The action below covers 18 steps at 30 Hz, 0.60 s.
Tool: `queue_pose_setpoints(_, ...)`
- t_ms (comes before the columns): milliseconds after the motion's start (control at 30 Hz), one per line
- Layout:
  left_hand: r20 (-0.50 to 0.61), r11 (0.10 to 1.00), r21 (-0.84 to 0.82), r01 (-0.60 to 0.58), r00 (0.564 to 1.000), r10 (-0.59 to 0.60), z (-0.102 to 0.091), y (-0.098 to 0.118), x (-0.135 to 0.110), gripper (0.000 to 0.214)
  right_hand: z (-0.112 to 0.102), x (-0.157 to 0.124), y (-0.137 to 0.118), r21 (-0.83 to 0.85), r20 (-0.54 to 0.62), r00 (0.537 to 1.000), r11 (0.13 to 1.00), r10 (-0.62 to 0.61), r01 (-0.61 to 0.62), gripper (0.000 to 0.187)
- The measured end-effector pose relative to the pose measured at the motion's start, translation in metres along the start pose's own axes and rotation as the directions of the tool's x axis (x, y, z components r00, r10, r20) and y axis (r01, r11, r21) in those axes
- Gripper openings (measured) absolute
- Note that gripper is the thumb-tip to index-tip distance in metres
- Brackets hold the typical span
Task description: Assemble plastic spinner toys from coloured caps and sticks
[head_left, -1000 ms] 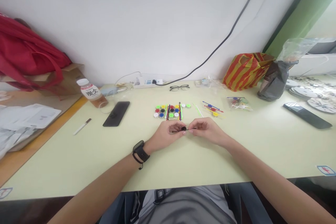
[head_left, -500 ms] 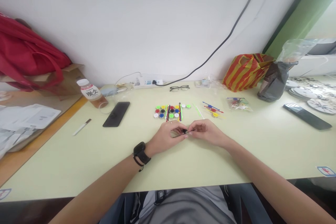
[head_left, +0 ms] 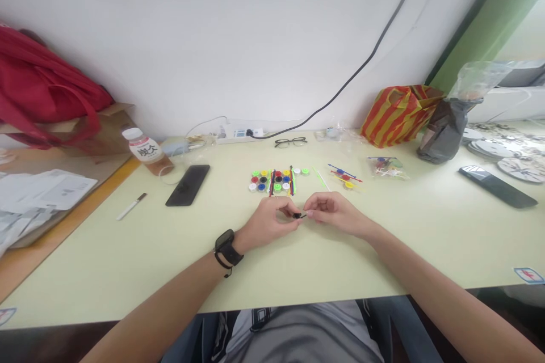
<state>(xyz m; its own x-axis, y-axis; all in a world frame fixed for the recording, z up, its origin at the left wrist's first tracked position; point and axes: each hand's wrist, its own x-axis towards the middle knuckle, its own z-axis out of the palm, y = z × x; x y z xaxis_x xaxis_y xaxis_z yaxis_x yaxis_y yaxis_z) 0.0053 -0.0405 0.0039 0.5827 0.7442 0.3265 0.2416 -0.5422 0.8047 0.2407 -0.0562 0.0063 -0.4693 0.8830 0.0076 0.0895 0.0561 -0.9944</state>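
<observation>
My left hand, with a black watch on its wrist, and my right hand meet over the pale green table. Both pinch a small black disc on a thin black stick held between their fingertips. Just beyond the hands lies a cluster of small coloured discs and coloured sticks. To its right are a loose green stick and assembled pieces of red, blue and yellow sticks with discs.
A clear bag of parts, glasses, a power strip, a black phone, a drink bottle, a pen, a striped bag, a dark remote and papers surround the hands.
My hands have drawn closer together. The black stick showed on both sides of the disc earlier; now only a short bit shows between the fingertips.
</observation>
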Motion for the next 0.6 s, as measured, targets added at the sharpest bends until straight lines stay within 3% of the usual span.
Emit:
queue_pose_setpoints(233,0.025,0.996,-0.081,0.035,0.999,-0.033,-0.0024,-0.0005,-0.0007,0.014,-0.0010,-0.0016,-0.0017,0.032,0.065,0.998,0.999,-0.002,0.000,0.028)
queue_pose_setpoints(400,0.016,0.987,-0.155,0.047,0.999,-0.045,0.0008,0.0026,-0.0007,0.018,-0.0023,-0.0008,-0.0015,0.011,0.027,1.000,1.000,-0.002,0.001,0.030)
queue_pose_setpoints(600,0.121,0.936,-0.331,0.120,0.989,-0.084,0.0013,0.0024,0.0016,0.022,-0.0047,-0.0001,0.0003,-0.026,-0.036,0.997,0.997,-0.069,0.068,0.026)
